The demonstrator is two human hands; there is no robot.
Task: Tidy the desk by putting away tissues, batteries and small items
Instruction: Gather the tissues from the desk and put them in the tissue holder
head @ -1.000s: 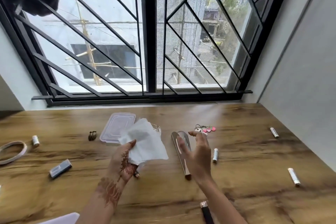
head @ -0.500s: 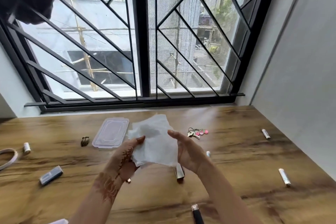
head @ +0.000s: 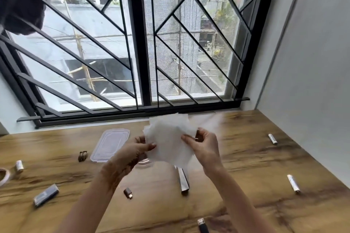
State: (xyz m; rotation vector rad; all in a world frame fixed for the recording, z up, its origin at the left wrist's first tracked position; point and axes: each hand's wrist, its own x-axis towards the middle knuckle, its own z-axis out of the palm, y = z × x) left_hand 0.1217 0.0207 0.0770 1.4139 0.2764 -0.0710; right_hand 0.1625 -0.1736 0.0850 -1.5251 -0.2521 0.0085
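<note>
head view | worn high, wide-angle | faces forward-down toward window [head: 144,43] | close over desk [head: 246,179]

Wooden desk [head: 255,213], scattered batteries [head: 293,183], clear plastic lid [head: 110,144], tape roll [head: 4,176], small adapter [head: 128,193]

Tissue [head: 168,142] taken up in both hands and lifted

A second ago the left hand [head: 130,155] alone gripped the tissue while the right hand [head: 204,147] hovered with spread fingers; the right hand then closed in, and now each pinches one side, the sheet spread between them. It has risen from low over the counter [head: 246,176] until its top edge overlaps the window frame [head: 189,107]. It now hides the keys, and a small dark plug [head: 128,193], earlier under the left hand, lies uncovered.
</note>
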